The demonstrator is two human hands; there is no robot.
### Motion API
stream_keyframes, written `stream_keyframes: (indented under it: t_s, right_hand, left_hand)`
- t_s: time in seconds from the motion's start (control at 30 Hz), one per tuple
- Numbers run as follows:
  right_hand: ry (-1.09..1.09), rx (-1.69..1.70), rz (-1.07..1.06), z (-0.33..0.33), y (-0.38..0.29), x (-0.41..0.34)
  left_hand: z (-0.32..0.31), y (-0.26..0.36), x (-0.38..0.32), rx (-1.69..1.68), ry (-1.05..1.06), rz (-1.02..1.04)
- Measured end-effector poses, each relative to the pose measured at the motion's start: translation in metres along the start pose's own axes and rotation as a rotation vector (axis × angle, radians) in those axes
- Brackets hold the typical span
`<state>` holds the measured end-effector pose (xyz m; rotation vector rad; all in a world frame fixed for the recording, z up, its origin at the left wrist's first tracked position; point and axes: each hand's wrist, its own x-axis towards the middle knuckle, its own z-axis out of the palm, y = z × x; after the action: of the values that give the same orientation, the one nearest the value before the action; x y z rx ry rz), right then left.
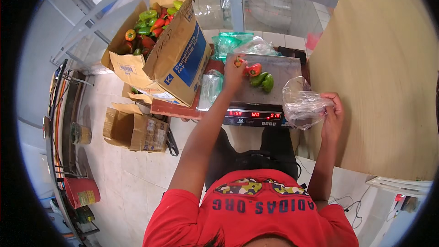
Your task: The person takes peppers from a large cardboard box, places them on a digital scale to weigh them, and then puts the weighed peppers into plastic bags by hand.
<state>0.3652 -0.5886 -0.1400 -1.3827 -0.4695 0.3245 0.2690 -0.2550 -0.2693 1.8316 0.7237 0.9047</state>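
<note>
My left hand point(234, 72) is over the left part of the metal weighing pan point(288, 65), its fingers around a reddish-orange pepper point(238, 62). Just right of those fingers lies a red pepper point(254, 70). Two green peppers point(262, 81) rest on the pan close by, touching each other. Off the scale's front right corner, my right hand point(333, 113) grips a clear plastic bag point(301, 104), which hangs partly opened toward the pan. The digital scale's front panel point(253, 115) shows lit red figures. Part of the red pepper is hidden behind my left fingers.
A large cardboard box point(185, 65) full of red and green peppers stands tilted at the left. Green and clear plastic bags point(233, 43) lie behind the scale; another bag point(211, 85) lies beside it. An opened carton point(147, 132) sits on the floor. A wooden panel point(377, 85) bounds the right.
</note>
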Motion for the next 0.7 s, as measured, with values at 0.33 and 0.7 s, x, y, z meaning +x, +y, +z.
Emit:
stream_keyframes:
  t_s: [0.33, 0.7]
  right_hand:
    - [-0.026, 0.026, -0.009, -0.002, -0.002, 0.000]
    - [-0.011, 0.024, -0.001, 0.002, 0.001, 0.002]
  left_hand:
    - [0.028, -0.037, 0.025, -0.067, -0.219, -0.022]
    - [0.009, -0.022, 0.027, -0.181, -0.133, -0.056]
